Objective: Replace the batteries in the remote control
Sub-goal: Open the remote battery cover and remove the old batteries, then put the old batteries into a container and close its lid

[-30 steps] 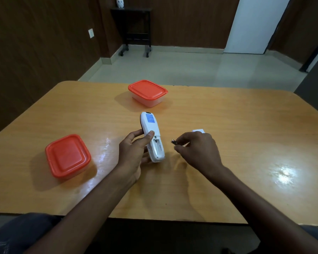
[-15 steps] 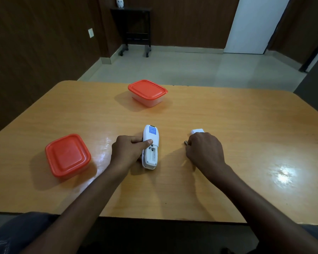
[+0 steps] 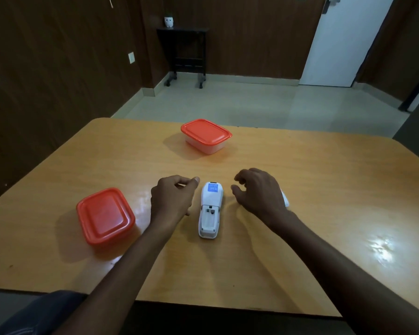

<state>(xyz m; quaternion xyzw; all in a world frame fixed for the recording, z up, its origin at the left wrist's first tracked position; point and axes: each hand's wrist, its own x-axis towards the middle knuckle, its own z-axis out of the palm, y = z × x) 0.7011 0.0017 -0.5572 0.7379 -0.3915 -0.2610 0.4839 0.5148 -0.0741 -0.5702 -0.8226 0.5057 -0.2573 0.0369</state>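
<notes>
The white remote control (image 3: 210,209) lies face down on the wooden table (image 3: 324,189), between my hands. Its battery compartment is uncovered and looks empty, with a blue label above it. My left hand (image 3: 172,199) hovers just left of the remote, fingers loosely curled, touching nothing I can see. My right hand (image 3: 257,194) is just right of the remote, fingers curled and apart, holding nothing visible. A white piece, likely the battery cover (image 3: 285,199), peeks out from behind my right hand. No battery is visible.
An orange-lidded container (image 3: 105,216) sits at the left near my left forearm. A second orange-lidded container (image 3: 206,135) stands farther back at the centre. The table's front edge is close to my body.
My left hand has let go of the remote, which now lies flat on the table. My right hand, which pinched a small battery, set it down by the cover and moved left.
</notes>
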